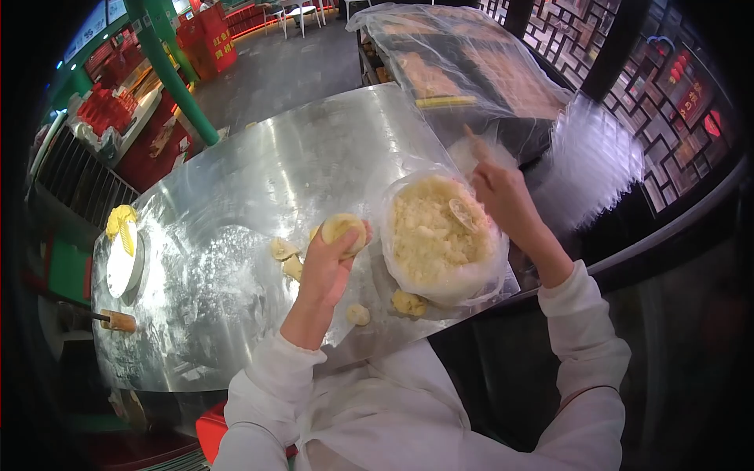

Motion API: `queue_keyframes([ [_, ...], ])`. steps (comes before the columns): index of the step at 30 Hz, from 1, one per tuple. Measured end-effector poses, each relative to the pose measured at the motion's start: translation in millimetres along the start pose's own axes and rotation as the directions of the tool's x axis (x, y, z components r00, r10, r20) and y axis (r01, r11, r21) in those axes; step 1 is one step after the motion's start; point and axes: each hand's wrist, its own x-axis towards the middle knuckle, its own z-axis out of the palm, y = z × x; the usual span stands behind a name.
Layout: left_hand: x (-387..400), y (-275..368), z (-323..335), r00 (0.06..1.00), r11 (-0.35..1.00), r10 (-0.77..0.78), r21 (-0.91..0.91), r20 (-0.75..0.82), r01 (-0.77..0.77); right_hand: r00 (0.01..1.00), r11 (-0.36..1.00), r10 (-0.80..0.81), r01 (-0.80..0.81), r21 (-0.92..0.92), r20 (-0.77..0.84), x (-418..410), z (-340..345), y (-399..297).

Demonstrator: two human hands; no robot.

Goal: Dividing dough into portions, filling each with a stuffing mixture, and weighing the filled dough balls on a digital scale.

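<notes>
My left hand [327, 268] holds a round, hollowed piece of pale dough [344, 229], with the thumb pressed into its top. Just right of it stands a bowl lined with clear plastic and heaped with pale yellow crumbly filling [436, 235]. A shiny, see-through oval piece, perhaps the head of a spoon [464, 215], lies on the filling. My right hand [500, 191] is at the bowl's far right rim, its fingers mostly curled. A thin brownish shape juts up from it; whether that is a finger or a handle is unclear.
Dough scraps [284, 249], a small dough ball [357, 314] and a yellow lump [409, 302] lie on the floured metal table [235, 194]. A white dish [125, 265] and a wooden handle [121, 321] are at the left. Plastic-covered trays [465, 65] and stacked clear plastic [592, 159] stand beyond, right.
</notes>
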Motion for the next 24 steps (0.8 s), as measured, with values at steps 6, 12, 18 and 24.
queue_keyframes([
  [6, 21, -25, 68, 0.93, 0.995, -0.101, 0.039, 0.354, 0.094, 0.964, 0.808, 0.129, 0.033, -0.588, 0.231, -39, 39, -7],
  [12, 23, -44, 63, 0.909, 0.966, -0.258, 0.106, 0.327, 0.236, 0.975, 0.881, -0.01, 0.115, -0.46, 0.223, -31, 40, 14],
  [18, 19, -36, 42, 0.956, 0.964, -0.233, 0.174, 0.18, 0.202, 0.946, 0.852, -0.216, 0.303, -0.428, 0.24, -23, 32, -7],
  [24, 11, -49, 46, 0.94, 0.96, -0.203, 0.247, 0.276, 0.135, 0.914, 0.783, -0.369, 0.405, -0.472, 0.172, -25, 41, 0],
])
